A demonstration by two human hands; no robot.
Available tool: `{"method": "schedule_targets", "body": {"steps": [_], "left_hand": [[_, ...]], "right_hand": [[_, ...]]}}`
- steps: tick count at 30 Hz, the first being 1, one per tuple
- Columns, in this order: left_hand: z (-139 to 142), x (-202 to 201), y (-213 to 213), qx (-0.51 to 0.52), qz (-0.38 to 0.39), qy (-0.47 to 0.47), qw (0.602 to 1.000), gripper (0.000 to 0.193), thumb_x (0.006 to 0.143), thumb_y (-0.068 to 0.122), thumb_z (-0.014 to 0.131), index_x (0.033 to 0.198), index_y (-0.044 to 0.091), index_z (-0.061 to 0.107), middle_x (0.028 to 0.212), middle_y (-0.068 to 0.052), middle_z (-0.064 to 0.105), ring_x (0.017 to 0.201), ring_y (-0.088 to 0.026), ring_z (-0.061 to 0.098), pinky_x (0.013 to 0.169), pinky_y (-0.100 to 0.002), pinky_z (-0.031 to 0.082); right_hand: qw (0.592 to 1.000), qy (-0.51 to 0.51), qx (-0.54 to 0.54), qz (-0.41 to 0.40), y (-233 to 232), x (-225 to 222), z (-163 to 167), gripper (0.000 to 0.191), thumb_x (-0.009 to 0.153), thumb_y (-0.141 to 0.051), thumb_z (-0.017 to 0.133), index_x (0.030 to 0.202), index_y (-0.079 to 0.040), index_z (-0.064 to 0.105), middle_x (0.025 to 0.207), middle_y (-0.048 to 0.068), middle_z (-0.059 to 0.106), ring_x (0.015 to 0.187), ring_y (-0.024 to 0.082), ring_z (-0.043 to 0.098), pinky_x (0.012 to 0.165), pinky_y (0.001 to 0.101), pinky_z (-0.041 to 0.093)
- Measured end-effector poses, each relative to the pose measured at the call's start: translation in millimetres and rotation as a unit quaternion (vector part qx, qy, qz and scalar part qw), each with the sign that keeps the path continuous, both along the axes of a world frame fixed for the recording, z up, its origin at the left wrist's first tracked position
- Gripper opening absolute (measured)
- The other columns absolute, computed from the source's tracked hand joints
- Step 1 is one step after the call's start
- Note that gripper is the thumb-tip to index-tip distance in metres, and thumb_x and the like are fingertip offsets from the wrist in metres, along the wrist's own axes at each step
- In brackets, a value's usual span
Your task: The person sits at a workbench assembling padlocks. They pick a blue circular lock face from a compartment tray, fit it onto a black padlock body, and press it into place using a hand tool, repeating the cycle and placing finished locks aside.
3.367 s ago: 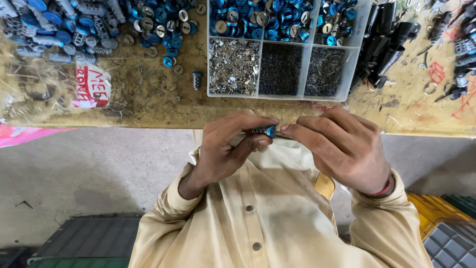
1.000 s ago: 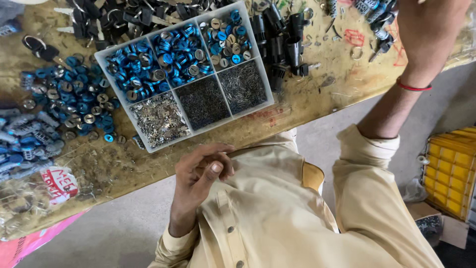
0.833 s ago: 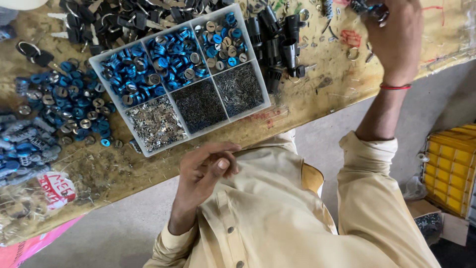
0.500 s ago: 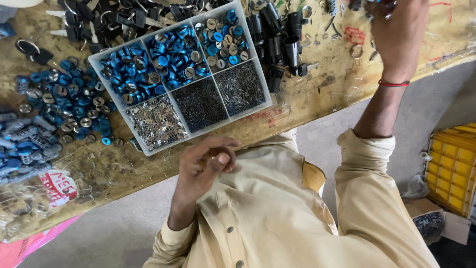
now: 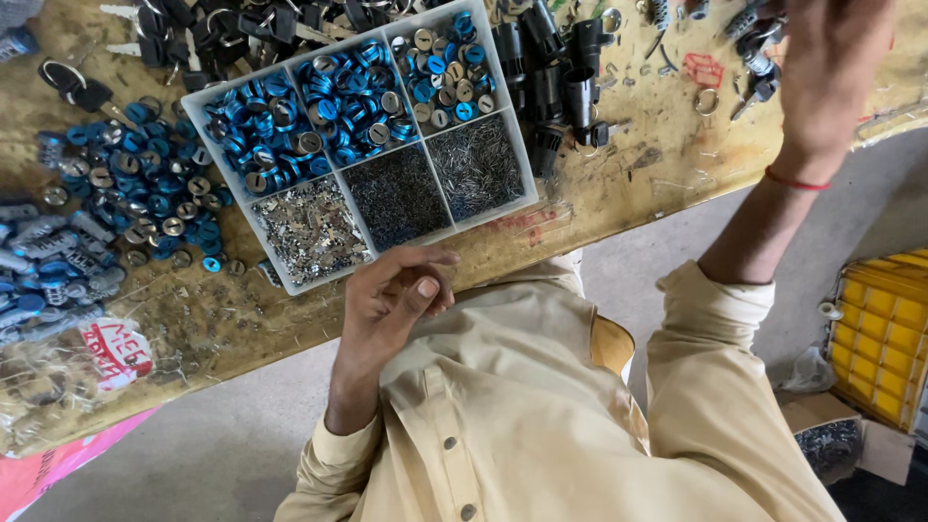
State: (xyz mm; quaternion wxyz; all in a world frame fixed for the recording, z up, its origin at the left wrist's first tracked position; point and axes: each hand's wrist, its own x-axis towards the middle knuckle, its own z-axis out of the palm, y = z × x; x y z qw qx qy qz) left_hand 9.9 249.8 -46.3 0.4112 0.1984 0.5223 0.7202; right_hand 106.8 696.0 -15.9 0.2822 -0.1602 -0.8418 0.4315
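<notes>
Close against the cream shirt, left hand (image 5: 396, 290) curled loosely at the bench edge — thumb tucked against bent fingers, perhaps pinching something tiny, though too small to tell. Parked right under the clear divided tray (image 5: 362, 145), so a short reach covers every compartment. Nearest row of that tray: silvery flat stampings (image 5: 309, 230) on the left, then dark fine pins (image 5: 398, 196), then lighter pins (image 5: 476, 164) — smallest bits kept walled in so nothing rolls off. Back row: blue ring-shaped caps (image 5: 319, 116) mixed with silver discs. Left of the tray, more blue caps spilled loose (image 5: 145, 198) on the worn wooden bench (image 5: 619, 184), overflow within easy sweep. Further out, just beside the tray's far right corner, black cylindrical lock bodies (image 5: 556, 68) stood in a cluster. Far right, right hand (image 5: 831, 68) stretched out over a scatter of keys and blue-tipped parts (image 5: 754, 58) — fingers cut off by the frame edge, so clenched or released cannot be told. Red thread round that wrist. Down beside the bench, yellow crate (image 5: 884, 333) on the floor.
</notes>
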Motion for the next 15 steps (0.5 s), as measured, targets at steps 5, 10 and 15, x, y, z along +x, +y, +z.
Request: {"method": "schedule_targets", "body": {"steps": [5, 10, 15], "left_hand": [[4.7, -2.0, 0.8, -0.002, -0.008, 0.009, 1.0, 0.029, 0.105, 0.022, 0.066, 0.127, 0.002, 0.068, 0.086, -0.006, 0.072, 0.071, -0.008, 0.065, 0.062, -0.024, 0.054], [12.0, 0.7, -3.5, -0.013, -0.011, -0.014, 1.0, 0.032, 0.107, 0.024, 0.067, 0.127, -0.001, 0.067, 0.087, -0.006, 0.071, 0.076, -0.01, 0.063, 0.068, -0.025, 0.053], [16.2, -0.4, -11.7, -0.012, -0.003, -0.009, 1.0, 0.035, 0.105, 0.025, 0.066, 0.128, -0.001, 0.067, 0.088, -0.007, 0.071, 0.076, -0.009, 0.063, 0.068, -0.025, 0.053]], "right_hand": [[0.998, 0.028, -0.031, -0.053, -39.4, 15.8, 13.4, 0.026, 0.116, 0.003, 0.07, 0.136, 0.0, 0.054, 0.112, 0.009, 0.062, 0.091, 0.014, 0.059, 0.08, 0.0277, 0.051], [0.982, -0.024, 0.186, 0.014, -75.5, 8.9, 31.9, 0.04, 0.098, 0.02, 0.073, 0.13, 0.003, 0.056, 0.127, 0.014, 0.055, 0.097, 0.017, 0.064, 0.08, 0.0277, 0.054], [0.981, -0.042, 0.19, -0.015, -105.5, 5.4, 44.6, 0.042, 0.097, 0.017, 0.075, 0.133, 0.003, 0.059, 0.13, 0.014, 0.055, 0.093, 0.017, 0.062, 0.079, 0.0266, 0.053]]}}
